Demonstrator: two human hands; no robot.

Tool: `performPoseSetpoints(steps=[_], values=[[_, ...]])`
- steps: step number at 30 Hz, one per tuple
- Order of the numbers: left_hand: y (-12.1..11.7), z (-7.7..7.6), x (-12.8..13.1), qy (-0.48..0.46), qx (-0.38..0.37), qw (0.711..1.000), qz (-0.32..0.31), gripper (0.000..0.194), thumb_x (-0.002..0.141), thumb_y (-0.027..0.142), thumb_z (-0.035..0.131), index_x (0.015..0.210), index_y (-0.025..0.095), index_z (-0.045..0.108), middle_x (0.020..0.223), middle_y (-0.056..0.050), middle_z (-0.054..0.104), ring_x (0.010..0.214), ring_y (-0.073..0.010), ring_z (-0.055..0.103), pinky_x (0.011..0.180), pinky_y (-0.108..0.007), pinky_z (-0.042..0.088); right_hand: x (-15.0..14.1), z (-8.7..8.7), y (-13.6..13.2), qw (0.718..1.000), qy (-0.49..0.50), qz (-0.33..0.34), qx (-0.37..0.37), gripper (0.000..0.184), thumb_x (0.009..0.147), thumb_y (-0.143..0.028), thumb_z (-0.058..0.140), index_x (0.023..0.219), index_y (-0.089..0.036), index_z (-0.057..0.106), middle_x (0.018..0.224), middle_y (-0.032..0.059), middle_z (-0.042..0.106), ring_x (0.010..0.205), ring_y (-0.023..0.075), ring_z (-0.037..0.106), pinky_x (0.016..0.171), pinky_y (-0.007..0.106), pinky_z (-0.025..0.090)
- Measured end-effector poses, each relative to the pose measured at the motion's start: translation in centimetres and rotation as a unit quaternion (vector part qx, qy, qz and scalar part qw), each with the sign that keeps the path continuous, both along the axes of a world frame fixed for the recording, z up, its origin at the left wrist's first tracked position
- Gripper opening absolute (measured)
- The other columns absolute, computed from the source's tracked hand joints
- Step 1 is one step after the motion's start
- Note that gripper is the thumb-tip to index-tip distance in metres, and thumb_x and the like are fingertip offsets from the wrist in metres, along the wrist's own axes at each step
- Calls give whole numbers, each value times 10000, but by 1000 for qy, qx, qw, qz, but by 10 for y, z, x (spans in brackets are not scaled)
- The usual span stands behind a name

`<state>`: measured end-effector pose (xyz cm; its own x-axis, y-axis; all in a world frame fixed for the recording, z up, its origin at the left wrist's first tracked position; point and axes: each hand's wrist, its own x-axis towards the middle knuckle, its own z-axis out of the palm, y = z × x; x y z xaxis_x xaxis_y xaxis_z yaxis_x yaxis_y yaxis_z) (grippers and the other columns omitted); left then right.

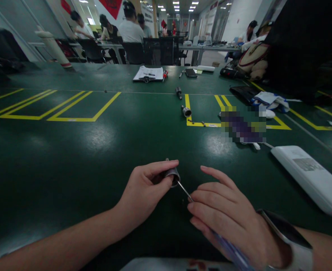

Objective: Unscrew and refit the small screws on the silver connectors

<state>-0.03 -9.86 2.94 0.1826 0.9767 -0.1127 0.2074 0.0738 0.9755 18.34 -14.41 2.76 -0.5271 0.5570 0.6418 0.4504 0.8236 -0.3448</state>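
Observation:
My left hand is wrapped round a small grey metal cylinder, holding it just above the green table mat with its open end turned to the right. My right hand grips a thin screwdriver with a bluish handle. Its slim metal shaft points up and left, and the tip sits in the cylinder's opening. A watch is on my right wrist.
A white oblong device lies at the right. Two more small metal cylinders rest near yellow floor-style tape marks. Papers, a phone and bags sit at the far edge. Several people sit at desks beyond.

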Motion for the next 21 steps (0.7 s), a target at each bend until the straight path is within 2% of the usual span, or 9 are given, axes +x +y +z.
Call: performPoseSetpoints(steps=[2, 5, 8, 11, 15, 21], values=[[2, 0, -2, -11, -15, 1000, 4, 296, 687, 141, 648, 976, 179, 701, 968, -24, 726, 899, -168, 668, 847, -268, 524, 4, 3, 1, 993, 78, 6, -90, 113, 822, -92, 519, 856, -140, 616, 756, 27, 665, 755, 153, 626, 999, 457, 399], [7, 2, -6, -21, -37, 999, 15, 336, 686, 185, 679, 1023, 184, 675, 958, -28, 727, 897, -165, 665, 823, -259, 524, 11, 2, 6, 947, 201, -45, -245, 178, 868, -161, 475, 741, -186, 597, 631, -24, 609, 626, 118, 602, 942, 424, 456], [11, 2, -9, -32, -46, 998, 21, 358, 678, 199, 697, 1034, 188, 661, 968, -31, 722, 887, -163, 663, 806, -263, 523, 13, -3, 10, 921, 208, -94, -317, 253, 869, -243, 503, 633, -190, 577, 571, -29, 582, 646, 132, 615, 910, 394, 479], [11, 1, -10, -44, -46, 998, 17, 354, 676, 188, 697, 1028, 186, 659, 976, -34, 716, 894, -165, 658, 817, -277, 518, 11, -7, 11, 929, 168, -85, -320, 251, 861, -249, 515, 630, -183, 589, 580, -17, 596, 683, 144, 625, 920, 393, 469], [10, 0, -9, -48, -47, 998, 13, 354, 681, 192, 690, 1032, 171, 656, 960, -45, 715, 902, -177, 653, 853, -313, 502, 7, -7, 10, 945, 158, -39, -284, 208, 864, -187, 512, 676, -172, 600, 592, -25, 601, 616, 118, 606, 918, 392, 473], [10, 0, -8, -47, -54, 997, 12, 359, 663, 180, 696, 1020, 169, 660, 937, -47, 716, 882, -176, 654, 842, -314, 500, 5, -4, 10, 948, 153, -15, -280, 163, 864, -163, 510, 725, -179, 593, 608, -30, 604, 591, 108, 586, 910, 410, 475]])
